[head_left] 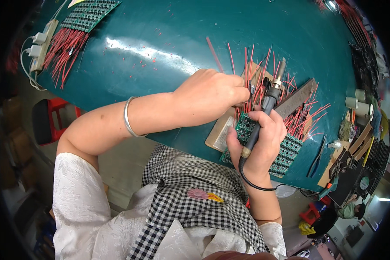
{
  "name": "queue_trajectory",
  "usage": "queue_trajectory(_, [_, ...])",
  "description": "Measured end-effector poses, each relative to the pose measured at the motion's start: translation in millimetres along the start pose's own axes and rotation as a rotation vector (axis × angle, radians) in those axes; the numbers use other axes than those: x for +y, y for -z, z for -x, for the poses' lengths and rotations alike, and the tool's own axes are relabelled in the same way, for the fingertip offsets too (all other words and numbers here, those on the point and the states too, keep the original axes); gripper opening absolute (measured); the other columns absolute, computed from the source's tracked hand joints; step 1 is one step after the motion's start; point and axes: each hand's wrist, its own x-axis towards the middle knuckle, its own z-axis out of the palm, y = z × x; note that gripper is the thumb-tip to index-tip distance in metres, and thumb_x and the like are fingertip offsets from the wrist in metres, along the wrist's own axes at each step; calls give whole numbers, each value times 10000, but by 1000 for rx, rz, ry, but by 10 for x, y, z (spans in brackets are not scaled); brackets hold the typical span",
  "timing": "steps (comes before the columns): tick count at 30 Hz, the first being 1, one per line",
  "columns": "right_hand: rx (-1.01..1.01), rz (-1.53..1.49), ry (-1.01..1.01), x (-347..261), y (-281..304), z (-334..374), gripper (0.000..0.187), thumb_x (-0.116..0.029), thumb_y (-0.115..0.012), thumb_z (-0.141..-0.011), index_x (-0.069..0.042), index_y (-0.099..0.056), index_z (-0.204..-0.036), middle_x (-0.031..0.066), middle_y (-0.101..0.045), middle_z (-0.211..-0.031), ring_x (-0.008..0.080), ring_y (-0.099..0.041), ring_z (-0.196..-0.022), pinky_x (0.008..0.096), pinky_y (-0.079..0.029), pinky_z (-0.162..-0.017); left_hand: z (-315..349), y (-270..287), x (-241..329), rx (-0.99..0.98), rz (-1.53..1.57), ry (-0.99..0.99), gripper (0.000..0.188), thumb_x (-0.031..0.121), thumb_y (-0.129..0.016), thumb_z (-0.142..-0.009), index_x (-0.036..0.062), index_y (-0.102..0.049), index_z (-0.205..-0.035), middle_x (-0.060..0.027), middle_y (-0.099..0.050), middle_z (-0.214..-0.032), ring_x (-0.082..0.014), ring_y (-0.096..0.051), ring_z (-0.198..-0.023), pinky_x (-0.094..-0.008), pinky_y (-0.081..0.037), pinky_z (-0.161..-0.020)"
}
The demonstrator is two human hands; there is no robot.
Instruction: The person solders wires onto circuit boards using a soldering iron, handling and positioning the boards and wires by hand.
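My right hand (266, 136) is wrapped round the dark handle of a soldering iron (268, 102), its metal tip pointing up and away from me. Beside it, my left hand (216, 91) is closed in a pinch at the red wires (248, 69); what lies between the fingertips is hidden. Below both hands lies a green circuit board panel (286, 158) with rows of small dark parts, partly covered by my right hand. Many thin red wires stand up and fan out from behind it. A flat metal bar (297, 97) lies slantwise across the wires.
A wooden board (213, 138) shows under the work. Dark-handled pliers (317, 157) lie on the green table (160, 82) at right, near white spools (364, 109). At far left are another wired panel (89, 16) and a power strip (44, 45). The iron's cord (258, 187) loops below my right wrist.
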Motion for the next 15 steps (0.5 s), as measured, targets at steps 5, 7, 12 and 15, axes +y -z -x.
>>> queue_trajectory(5, [39, -153, -66, 35, 13, 4, 535, -86, -809, -676, -45, -569, -1153, 178, -616, -1109, 367, -573, -1045, 463, -417, -943, 35, 48, 23, 17, 209, -75, 121, 51, -742, -772, 74, -714, -887, -70, -646, -787, -287, -654, -634, -394, -516, -519])
queue_trajectory(7, [37, -201, -85, 44, 37, 13, 541, -55, -819, -666, -40, -554, -1138, 191, -618, -1109, 354, -577, -1048, 449, -460, -922, 95, 60, 59, -1, 219, -88, 138, 50, -746, -755, 71, -722, -888, -70, -644, -786, -283, -652, -617, -390, -515, -509])
queue_trajectory(12, [48, -243, -111, 37, 89, 7, 536, -66, -821, -675, -33, -555, -1139, 203, -613, -1099, 357, -576, -1048, 443, -467, -925, 135, -11, 48, -21, 80, -89, 170, 47, -740, -720, 58, -733, -889, -69, -652, -788, -275, -648, -585, -382, -516, -493])
queue_trajectory(15, [23, -203, -92, 48, 136, 5, 531, -70, -821, -675, -32, -558, -1136, 204, -608, -1104, 359, -576, -1048, 441, -468, -927, 112, -41, 75, -43, 31, -70, 178, 42, -720, -719, 46, -733, -896, -77, -670, -807, -282, -658, -602, -391, -526, -505])
